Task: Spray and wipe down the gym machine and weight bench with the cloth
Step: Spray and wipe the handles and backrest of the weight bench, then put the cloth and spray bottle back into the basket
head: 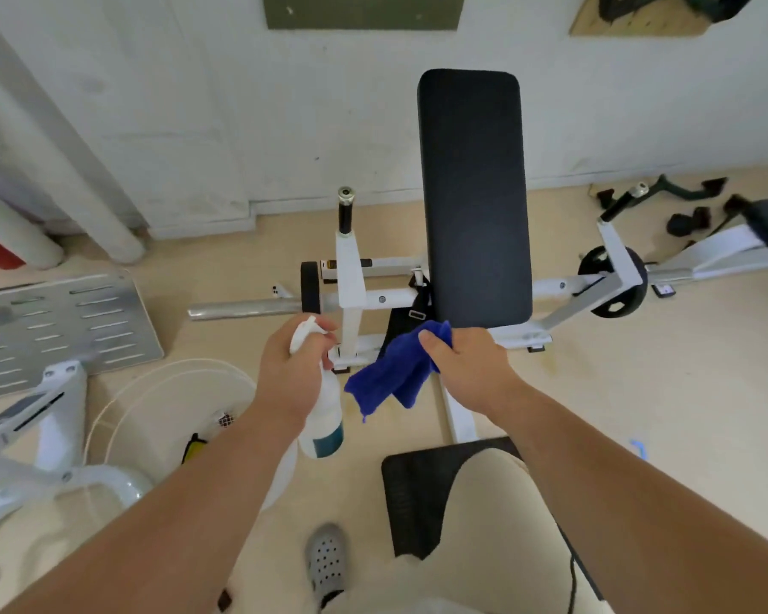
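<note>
Looks like the spray step, with wiping not yet begun. Grips the spray bottle (327, 418) in the left hand (291, 370), curled round the neck, with the nozzle end up and turned toward the far side and the body hanging below the fist. Cannot say for sure whether a finger rests on the trigger, hidden as it is behind the knuckles. Pinches the blue cloth (391, 374) in the right hand (466, 370), thumb on top, letting the loose folds dangle down and to the left, just beside the bottle but apart from it.

Reaches forward with both forearms from the near edge, holding the hands level and close together in the air, just short of the near end of the black back pad (475, 192) of the weight bench (tilted away toward the far wall). Touches neither that pad nor the white frame (351, 268). Leaves the black seat pad (417, 494) near, under the right forearm, partly covered by a knee.

Next, probably: aim the nozzle at the back pad and squeeze, then wipe along it. Calls for shaking the bunched cloth open first, and for pressing it flat against the padding
</note>
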